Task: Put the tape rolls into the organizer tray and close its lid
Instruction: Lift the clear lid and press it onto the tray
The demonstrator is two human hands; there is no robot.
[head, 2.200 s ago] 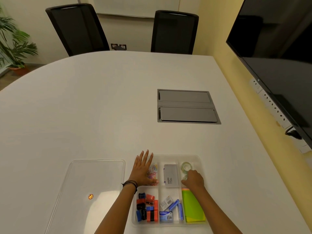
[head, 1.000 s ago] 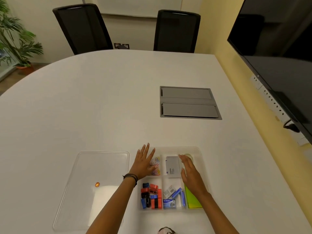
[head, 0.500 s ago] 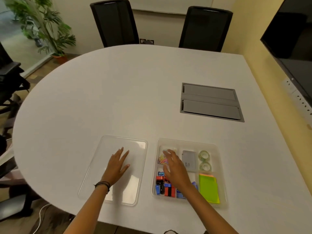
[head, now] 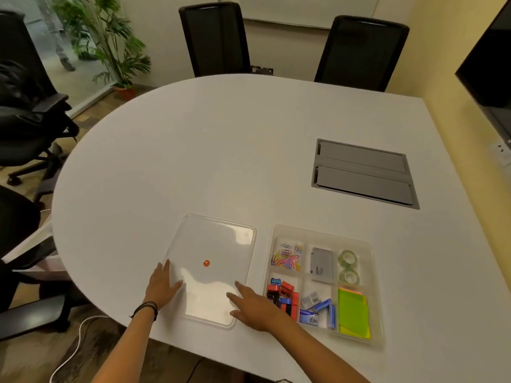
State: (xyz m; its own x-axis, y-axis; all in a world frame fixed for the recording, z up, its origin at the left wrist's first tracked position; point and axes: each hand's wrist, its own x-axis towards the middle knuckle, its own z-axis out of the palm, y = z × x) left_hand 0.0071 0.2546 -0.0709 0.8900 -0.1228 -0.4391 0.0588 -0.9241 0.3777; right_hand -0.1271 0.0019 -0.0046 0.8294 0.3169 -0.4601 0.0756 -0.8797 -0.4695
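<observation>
Both hands, left [head: 161, 286] and right [head: 253, 305], have moved from tray [head: 376, 299] to lid [head: 213, 244], spread flat.

No legible text anywhere.

1. Far half of the desk [head: 221, 150] lies bare, save a flush grey hatch [head: 362, 174] at right.
2. A narrow bare strip separates lid [head: 221, 244] and organizer tray [head: 376, 286].

Office meeting room. Indicators: a large white conference table [head: 221, 150] with a recessed grey cable hatch [head: 363, 172], black mesh office chairs [head: 215, 37] around it, a wall-mounted screen [head: 489, 64], a whiteboard [head: 304, 9] and a potted plant [head: 110, 42].
</observation>
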